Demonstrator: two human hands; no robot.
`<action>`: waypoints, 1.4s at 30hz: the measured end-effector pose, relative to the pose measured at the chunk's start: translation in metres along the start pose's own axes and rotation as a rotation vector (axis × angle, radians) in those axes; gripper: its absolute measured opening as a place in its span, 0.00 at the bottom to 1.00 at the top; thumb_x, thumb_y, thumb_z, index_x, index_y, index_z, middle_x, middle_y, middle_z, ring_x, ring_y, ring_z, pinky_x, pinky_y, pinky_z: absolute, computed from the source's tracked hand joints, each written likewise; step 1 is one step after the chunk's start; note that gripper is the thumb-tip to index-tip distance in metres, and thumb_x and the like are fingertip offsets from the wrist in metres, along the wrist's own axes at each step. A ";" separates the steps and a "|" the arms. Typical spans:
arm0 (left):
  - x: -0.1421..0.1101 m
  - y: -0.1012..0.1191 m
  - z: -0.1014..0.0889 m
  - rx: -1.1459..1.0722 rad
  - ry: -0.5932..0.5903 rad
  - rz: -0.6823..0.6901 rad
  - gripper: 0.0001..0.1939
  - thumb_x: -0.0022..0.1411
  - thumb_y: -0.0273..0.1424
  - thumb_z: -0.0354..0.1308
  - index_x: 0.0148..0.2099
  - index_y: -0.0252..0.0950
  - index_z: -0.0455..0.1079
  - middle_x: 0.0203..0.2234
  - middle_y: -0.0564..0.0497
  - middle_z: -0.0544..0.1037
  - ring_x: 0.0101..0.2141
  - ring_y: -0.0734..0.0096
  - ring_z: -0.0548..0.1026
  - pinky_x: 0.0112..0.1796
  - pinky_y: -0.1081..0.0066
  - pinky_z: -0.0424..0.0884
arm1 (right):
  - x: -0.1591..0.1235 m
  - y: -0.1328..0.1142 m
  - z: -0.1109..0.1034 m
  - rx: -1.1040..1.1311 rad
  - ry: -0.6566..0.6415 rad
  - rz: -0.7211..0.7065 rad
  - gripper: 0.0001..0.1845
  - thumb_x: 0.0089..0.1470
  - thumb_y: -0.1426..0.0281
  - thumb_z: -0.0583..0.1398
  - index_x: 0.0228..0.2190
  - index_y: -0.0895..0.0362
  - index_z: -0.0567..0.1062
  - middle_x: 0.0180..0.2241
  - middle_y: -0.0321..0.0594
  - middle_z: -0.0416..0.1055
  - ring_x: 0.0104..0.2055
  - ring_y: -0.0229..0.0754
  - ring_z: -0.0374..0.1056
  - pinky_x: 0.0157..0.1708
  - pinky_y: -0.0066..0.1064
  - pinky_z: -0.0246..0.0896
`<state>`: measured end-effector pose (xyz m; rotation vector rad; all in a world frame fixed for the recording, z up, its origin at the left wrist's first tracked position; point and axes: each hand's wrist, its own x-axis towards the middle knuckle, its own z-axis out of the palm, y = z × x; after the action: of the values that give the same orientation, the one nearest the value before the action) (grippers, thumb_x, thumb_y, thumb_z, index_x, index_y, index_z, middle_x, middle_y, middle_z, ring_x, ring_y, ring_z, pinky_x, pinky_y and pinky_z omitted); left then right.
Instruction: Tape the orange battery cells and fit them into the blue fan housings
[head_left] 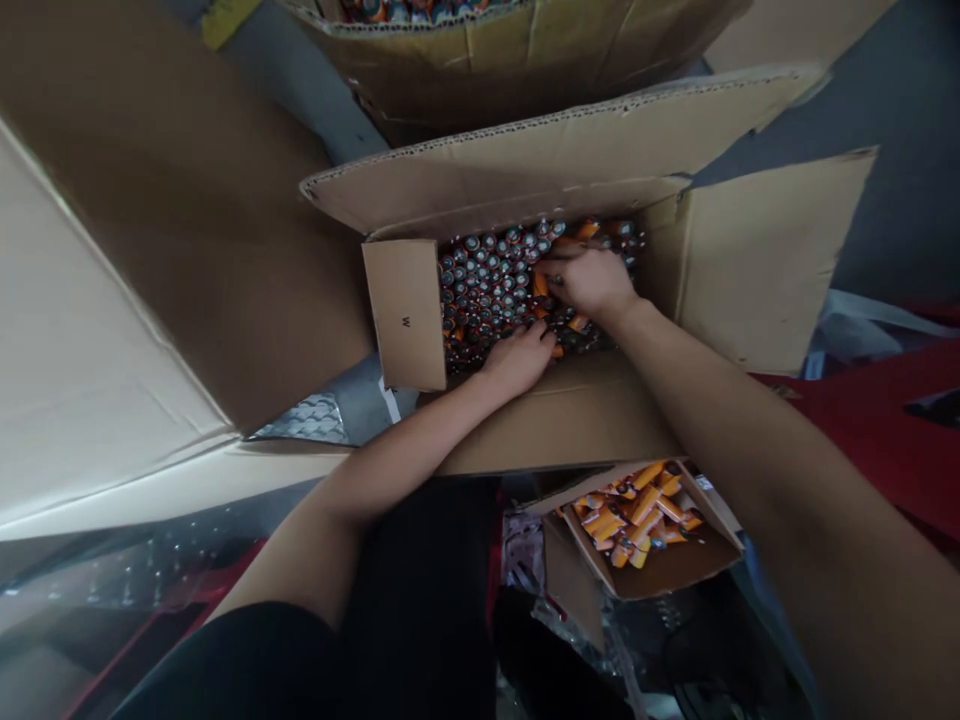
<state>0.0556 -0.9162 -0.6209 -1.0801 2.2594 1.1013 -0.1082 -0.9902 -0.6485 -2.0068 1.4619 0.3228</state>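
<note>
1. Cylinders (491, 270) stand packed on end beneath and left of the fingers, inside an open carton (566, 412).
2. Right hand (596, 280) dips among them, fingers bent beside an orange cylinder (540, 284); from here I can't tell whether they grip.
3. Left hand (520, 358) rests nearby, finger grip unclear too.
4. Small box (701, 572) of loose orange cylinders (643, 505) sits behind the fingers, outside the carton.

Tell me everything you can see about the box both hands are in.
The box looks like brown corrugated cardboard and sits open, its flaps spread. The left flap bears a sideways W-like mark. Inside are packed cylinders, ends up at left, some lying askew at right. The left hand and right hand reach in; whether the left forearm touches it is unclear.
</note>
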 end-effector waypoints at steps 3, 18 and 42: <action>-0.004 -0.002 -0.004 -0.040 0.026 0.030 0.14 0.76 0.31 0.53 0.58 0.30 0.70 0.57 0.37 0.74 0.56 0.52 0.75 0.52 0.60 0.75 | 0.000 0.014 0.002 0.120 0.088 -0.028 0.26 0.62 0.72 0.55 0.58 0.52 0.80 0.60 0.43 0.76 0.61 0.55 0.70 0.60 0.47 0.64; 0.009 -0.017 -0.006 -0.697 -0.006 0.064 0.16 0.65 0.31 0.59 0.54 0.34 0.70 0.47 0.44 0.81 0.44 0.65 0.78 0.48 0.67 0.73 | -0.070 0.000 -0.013 1.310 0.346 0.270 0.30 0.51 0.51 0.70 0.52 0.49 0.78 0.52 0.44 0.81 0.51 0.55 0.79 0.49 0.53 0.78; -0.061 0.196 0.087 -0.428 -0.658 0.434 0.37 0.72 0.33 0.52 0.77 0.26 0.46 0.77 0.33 0.48 0.76 0.46 0.44 0.72 0.49 0.52 | -0.426 -0.047 0.090 0.476 0.093 0.508 0.18 0.61 0.66 0.61 0.51 0.48 0.81 0.67 0.49 0.69 0.72 0.65 0.59 0.66 0.65 0.64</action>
<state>-0.0583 -0.7424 -0.5404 -0.2550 1.7856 1.8480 -0.2019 -0.5998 -0.4744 -1.2787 1.8899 0.0732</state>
